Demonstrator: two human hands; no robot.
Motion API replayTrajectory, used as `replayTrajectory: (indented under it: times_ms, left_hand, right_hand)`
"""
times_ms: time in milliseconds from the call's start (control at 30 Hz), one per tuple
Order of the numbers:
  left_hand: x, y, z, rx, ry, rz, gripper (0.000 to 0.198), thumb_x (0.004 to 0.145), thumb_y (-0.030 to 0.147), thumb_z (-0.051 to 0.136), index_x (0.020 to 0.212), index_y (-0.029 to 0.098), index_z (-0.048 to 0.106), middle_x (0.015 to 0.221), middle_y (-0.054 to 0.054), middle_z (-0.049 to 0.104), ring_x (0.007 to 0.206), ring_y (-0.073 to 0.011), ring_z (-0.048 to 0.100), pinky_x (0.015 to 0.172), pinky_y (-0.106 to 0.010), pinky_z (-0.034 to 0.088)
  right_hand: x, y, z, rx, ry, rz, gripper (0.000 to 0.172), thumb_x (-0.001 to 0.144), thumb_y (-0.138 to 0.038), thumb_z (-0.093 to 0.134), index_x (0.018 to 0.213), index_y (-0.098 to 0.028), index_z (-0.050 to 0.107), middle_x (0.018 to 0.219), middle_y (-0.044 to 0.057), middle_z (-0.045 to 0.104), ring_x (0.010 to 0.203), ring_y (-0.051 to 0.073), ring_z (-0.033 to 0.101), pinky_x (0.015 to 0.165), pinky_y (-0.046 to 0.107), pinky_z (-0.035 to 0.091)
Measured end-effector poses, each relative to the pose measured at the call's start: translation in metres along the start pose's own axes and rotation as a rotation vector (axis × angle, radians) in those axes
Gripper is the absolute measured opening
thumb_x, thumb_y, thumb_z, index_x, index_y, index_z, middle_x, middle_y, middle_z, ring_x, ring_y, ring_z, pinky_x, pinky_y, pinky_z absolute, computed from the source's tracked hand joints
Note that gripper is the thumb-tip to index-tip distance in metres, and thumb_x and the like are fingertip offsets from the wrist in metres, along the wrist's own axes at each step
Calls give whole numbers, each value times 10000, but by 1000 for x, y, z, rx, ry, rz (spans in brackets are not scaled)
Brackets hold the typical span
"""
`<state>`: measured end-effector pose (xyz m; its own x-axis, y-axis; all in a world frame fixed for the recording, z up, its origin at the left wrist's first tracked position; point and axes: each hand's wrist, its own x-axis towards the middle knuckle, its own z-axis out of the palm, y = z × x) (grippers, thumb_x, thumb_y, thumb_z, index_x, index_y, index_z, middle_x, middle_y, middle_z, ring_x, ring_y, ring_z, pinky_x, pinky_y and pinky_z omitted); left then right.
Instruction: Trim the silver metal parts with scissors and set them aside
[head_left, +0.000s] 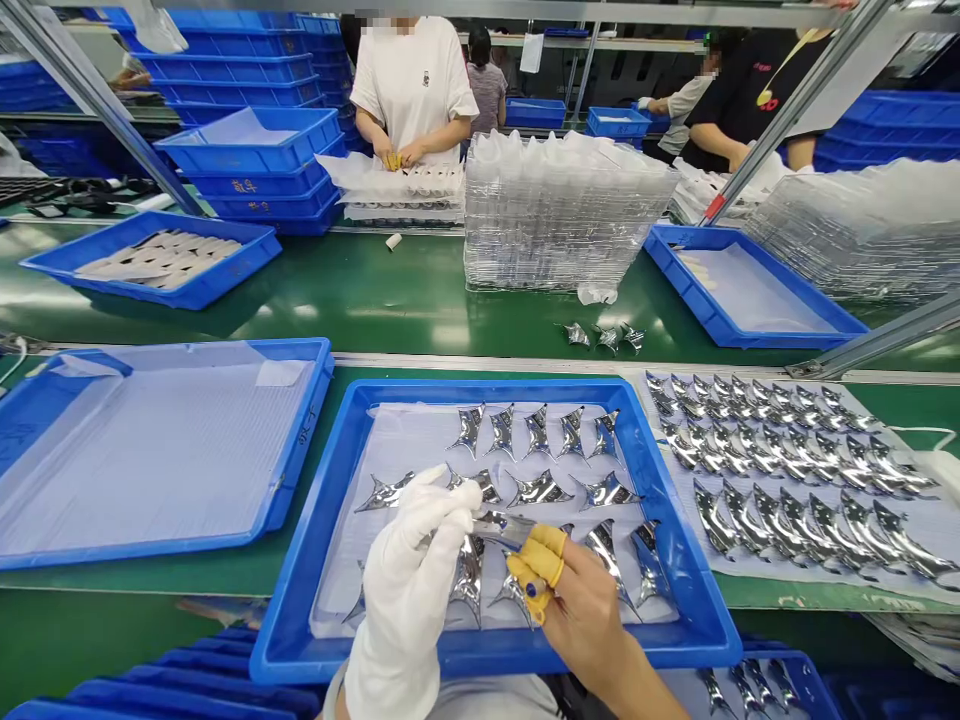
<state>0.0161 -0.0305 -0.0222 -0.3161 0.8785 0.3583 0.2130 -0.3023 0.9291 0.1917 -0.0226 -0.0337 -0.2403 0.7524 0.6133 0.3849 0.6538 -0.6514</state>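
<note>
My left hand, in a white glove, pinches a shiny chrome piece with pointed tips above the blue tray. At the other side of this piece is my right hand, with yellow finger covers on its fingers. Those fingers are closed around a slim tool, of which a round dark end shows; its kind is hard to tell. Beneath both hands, rows of similar chrome pieces lie on white liner in the tray. My hands hide some of them.
To the right, rows of curved chrome pieces lie on a white sheet. A lined blue tray stands left. Across the green bench are stacked clear plastic trays, three small chrome pieces and a co-worker. Metal posts slant at both sides.
</note>
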Motion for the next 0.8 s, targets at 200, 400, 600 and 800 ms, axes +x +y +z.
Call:
replayTrajectory:
  times_ms: [200, 400, 600, 800]
  left_hand:
    - [2, 6, -8, 177, -175, 323, 428, 919, 143, 627, 1262, 381, 721, 932, 26, 812, 926, -221, 692, 1209, -593, 331]
    - [9, 12, -1, 141, -152, 333, 413, 906, 125, 644, 1230, 365, 734, 847, 35, 788, 927, -218, 677, 1208, -591, 340]
    - [16, 16, 13, -127, 63, -89, 124, 889, 171, 728, 920, 285, 765, 896, 42, 786, 907, -173, 712, 1190, -507, 418]
    - [18, 17, 15, -188, 147, -446, 181, 790, 389, 848, 874, 235, 801, 968, -24, 821, 1087, -259, 729, 1138, -452, 481]
  right_hand:
    - [-2, 14, 13, 139, -70, 157, 304, 983, -139, 496, 780, -221, 705, 619, 28, 677, 553, 182, 598, 530, 281, 504]
    - [5, 11, 12, 359, -107, 323, 397, 1029, -368, 524, 679, -214, 630, 592, -2, 579, 556, 151, 510, 539, 261, 427]
    - [16, -4, 0, 626, -197, 559, 479, 929, -527, 663, 583, -208, 576, 544, -54, 421, 488, 107, 334, 457, 241, 323]
    - [22, -9, -3, 696, -198, 619, 470, 892, -556, 678, 597, -213, 556, 527, -61, 388, 468, 102, 306, 444, 241, 295]
